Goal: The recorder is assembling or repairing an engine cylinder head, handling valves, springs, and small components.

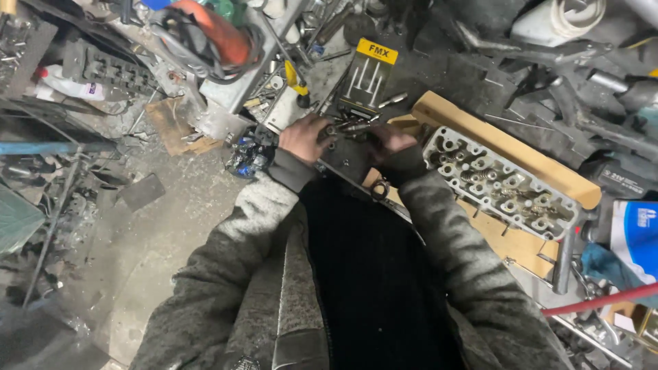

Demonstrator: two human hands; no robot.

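A: Take the cylinder head [504,188] as your marker, the pale casting lying on the wooden board [480,133]. What sits beside it?

B: A dark metal block [346,154], just off the head's near end, partly over the bench edge. Both hands are on it.

A: How are they set?

B: The left hand [301,137] is curled over the block's far corner; the right hand [394,144] wraps the side nearer the head. Between them lies a small steel pin [356,126], possibly a valve stem.

A: Pinched?

B: I cannot tell; the fingers hide the contact. Best to brace the block flat and keep the pin square.

A: Anything else unclear?

B: The block's underside is shadowed.
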